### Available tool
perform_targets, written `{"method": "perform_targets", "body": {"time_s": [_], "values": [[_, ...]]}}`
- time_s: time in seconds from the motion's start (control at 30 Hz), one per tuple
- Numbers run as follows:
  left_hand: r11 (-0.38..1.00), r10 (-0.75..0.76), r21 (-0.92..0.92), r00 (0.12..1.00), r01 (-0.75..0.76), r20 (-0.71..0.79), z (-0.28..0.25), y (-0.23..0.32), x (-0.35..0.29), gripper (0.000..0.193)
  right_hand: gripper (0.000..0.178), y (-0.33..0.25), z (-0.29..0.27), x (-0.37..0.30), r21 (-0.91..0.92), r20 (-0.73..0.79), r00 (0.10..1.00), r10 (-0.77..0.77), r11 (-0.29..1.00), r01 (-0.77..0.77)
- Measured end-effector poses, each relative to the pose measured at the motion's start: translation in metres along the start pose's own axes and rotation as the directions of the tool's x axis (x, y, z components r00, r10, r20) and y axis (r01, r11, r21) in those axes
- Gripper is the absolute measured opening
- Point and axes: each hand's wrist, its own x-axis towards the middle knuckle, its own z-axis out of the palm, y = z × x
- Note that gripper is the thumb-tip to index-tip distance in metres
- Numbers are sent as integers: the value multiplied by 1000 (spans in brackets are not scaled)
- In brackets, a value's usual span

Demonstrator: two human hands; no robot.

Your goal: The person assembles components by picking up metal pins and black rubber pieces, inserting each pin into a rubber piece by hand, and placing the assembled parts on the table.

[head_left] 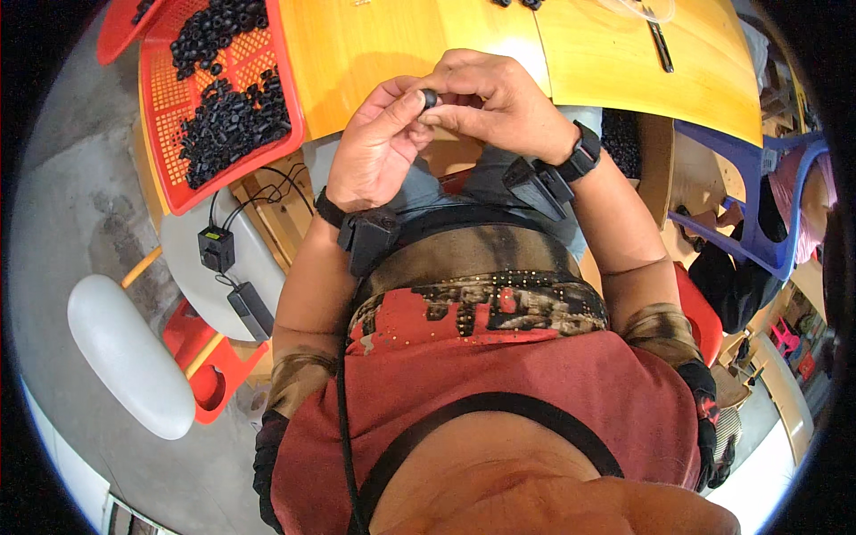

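A small round black part (430, 98), like a knob or cap, is pinched between my two hands just off the near edge of the yellow table. My left hand (382, 134) grips it with the thumb laid against its side. From the right, the bent fingers and thumb of my right hand (499, 102) close on the same part. Its far side is hidden behind my fingers. To the left, a red plastic basket (292, 98) holds many black parts, with rounder ones (214, 36) at the back and smaller ones (232, 125) in front.
The yellow table (374, 45) spans the far side; a black pen-like tool (660, 46) lies on its right part. A white chair (134, 357) carries a black box (217, 248) with cables. A box of dark pieces (621, 143) stands below the table, beside a blue stool (758, 205).
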Motion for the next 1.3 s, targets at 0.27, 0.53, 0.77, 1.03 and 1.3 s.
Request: {"method": "perform_targets", "body": {"time_s": [0.27, 0.53, 0.77, 1.03, 1.3], "values": [[998, -60, 9, 998, 60, 2, 8, -2, -1, 16, 23, -1, -2, -14, -100, -31, 997, -68, 993, 64], [979, 10, 205, 997, 6, -80, 14, 2, 18, 15, 22, 12, -20, -36, -194, -317, 933, 173, 951, -242], [942, 225, 281, 965, -181, -135, 3, 13, 32, 12, 28, 29, -58, -51, -89, -685, 679, 263, 895, -437], [962, 198, 212, 974, -172, -107, 0, 13, 33, 12, 40, 18, -122, -28, 148, -790, 556, 261, 959, -240], [957, 192, 242, 976, -163, -101, -3, 15, 28, 11, 24, 36, -92, -28, 191, -761, 591, 268, 963, -190]]}}
